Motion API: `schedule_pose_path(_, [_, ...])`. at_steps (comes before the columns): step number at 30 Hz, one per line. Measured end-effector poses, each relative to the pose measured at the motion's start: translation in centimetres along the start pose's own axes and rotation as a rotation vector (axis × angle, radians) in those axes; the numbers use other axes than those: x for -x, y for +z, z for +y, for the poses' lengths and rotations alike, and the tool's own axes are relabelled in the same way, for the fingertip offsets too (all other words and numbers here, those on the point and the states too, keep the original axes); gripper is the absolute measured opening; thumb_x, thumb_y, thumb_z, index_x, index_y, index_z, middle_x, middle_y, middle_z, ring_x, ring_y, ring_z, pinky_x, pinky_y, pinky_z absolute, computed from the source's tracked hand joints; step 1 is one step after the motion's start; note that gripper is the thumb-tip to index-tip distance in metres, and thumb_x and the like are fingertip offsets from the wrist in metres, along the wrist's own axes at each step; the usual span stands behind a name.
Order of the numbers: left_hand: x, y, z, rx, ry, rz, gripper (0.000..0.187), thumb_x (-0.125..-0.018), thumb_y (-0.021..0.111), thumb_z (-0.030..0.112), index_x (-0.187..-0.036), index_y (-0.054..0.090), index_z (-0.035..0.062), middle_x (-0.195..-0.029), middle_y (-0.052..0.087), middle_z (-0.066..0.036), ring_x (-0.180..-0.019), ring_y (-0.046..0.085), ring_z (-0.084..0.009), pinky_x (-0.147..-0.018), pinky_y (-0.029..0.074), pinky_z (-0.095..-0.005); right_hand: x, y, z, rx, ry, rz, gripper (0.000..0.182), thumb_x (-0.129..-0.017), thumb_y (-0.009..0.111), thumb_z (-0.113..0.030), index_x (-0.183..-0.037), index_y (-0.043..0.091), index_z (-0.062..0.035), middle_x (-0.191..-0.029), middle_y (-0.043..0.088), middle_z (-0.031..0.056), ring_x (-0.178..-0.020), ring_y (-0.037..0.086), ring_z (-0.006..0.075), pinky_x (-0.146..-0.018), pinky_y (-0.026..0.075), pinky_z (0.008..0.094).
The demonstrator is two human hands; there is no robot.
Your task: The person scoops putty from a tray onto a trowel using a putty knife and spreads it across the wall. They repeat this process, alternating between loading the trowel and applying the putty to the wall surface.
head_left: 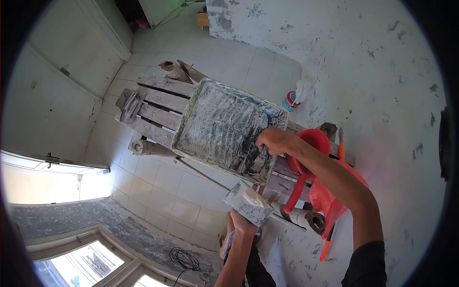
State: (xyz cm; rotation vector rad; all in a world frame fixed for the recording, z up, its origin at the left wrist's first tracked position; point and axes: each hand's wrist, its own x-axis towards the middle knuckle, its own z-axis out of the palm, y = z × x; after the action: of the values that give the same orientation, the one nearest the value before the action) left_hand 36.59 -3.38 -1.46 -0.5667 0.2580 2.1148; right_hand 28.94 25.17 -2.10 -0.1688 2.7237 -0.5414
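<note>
Tray (224, 129) of plaster, lying on a plank platform (153, 115): the right hand (273, 141) is gripping a scraper at its near corner while the left hand (244, 222) is clutching a loaded board (248, 203), and a hard pull is likely tipping the tray floorward.

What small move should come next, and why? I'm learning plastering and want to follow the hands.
Probably scoop plaster from the tray onto the blade. The right hand already holds a putty knife at the tray's near corner, where wet plaster lies, while the left hand holds a trowel just below, ready to take it.
</note>
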Motion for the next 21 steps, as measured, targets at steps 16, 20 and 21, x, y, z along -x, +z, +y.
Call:
schedule_pose_path(16, [2.7,0.9,1.6,-0.064,0.168,0.182,0.057,-0.104,0.031,0.045,-0.151,0.037,0.0136,-0.153,0.041,-0.012,-0.142,0.038,-0.0329,-0.112,0.034,-0.0643,6.3,-10.2,-6.8,-0.471,0.109,0.143,0.033,-0.067,0.081,0.003,-0.098,0.07,-0.0041,-0.094,0.07,0.0101,-0.091,0.069,0.0233,-0.079,0.053,0.0331])
schedule_pose_path(20, [5.3,2.5,3.4,0.223,0.057,0.006,0.052,-0.105,0.033,0.043,-0.14,0.047,0.0077,-0.136,0.056,-0.017,-0.123,0.056,-0.0346,-0.105,0.043,-0.0626,10.4,-7.9,-13.8,-0.909,0.096,0.442,0.032,-0.072,0.078,0.007,-0.099,0.063,-0.0008,-0.094,0.067,0.0065,-0.092,0.066,0.0162,-0.082,0.051,0.0316])
schedule_pose_path(21, [5.9,3.6,3.7,0.223,0.062,0.004,0.052,-0.105,0.033,0.043,-0.14,0.047,0.0077,-0.136,0.056,-0.017,-0.123,0.056,-0.0346,-0.105,0.043,-0.0626,10.9,-6.3,-15.4,-0.948,0.083,0.557,0.03,-0.072,0.076,0.009,-0.098,0.062,-0.0014,-0.094,0.067,0.0068,-0.092,0.065,0.0159,-0.082,0.05,0.0305])
